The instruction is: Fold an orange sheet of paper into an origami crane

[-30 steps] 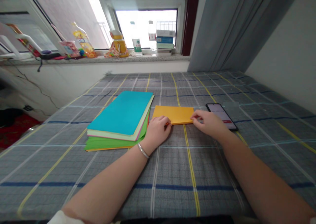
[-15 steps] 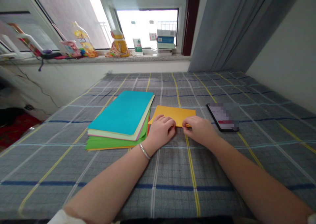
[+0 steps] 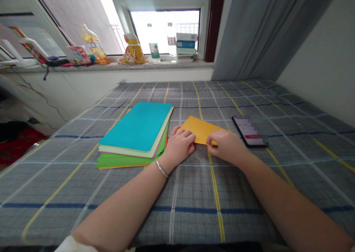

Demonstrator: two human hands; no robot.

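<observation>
Orange paper (image 3: 202, 130) lay folded or doubled under both hands, angled across the cover, though its exact layers could not be made out. The left hand (image 3: 179, 145) was half curled with its fingers on the sheet's left part, and the right hand (image 3: 226, 145) rested its fingertips (image 3: 212, 139) along the near edge. Neither was spread wide, but whether either truly pinched the paper could not be told. A silver bangle (image 3: 161, 168) circled the left wrist. Just beside that hand lay a stack of coloured paper (image 3: 135, 131), teal on top and green beneath. Right of the right hand sat a smartphone (image 3: 249, 131), its screen pixelated. All of it rested on a grey plaid bedspread (image 3: 210, 207). Beyond, a stone window sill (image 3: 111, 66) held a yellow plastic bottle (image 3: 94, 44) and a water bottle (image 3: 154, 46).
</observation>
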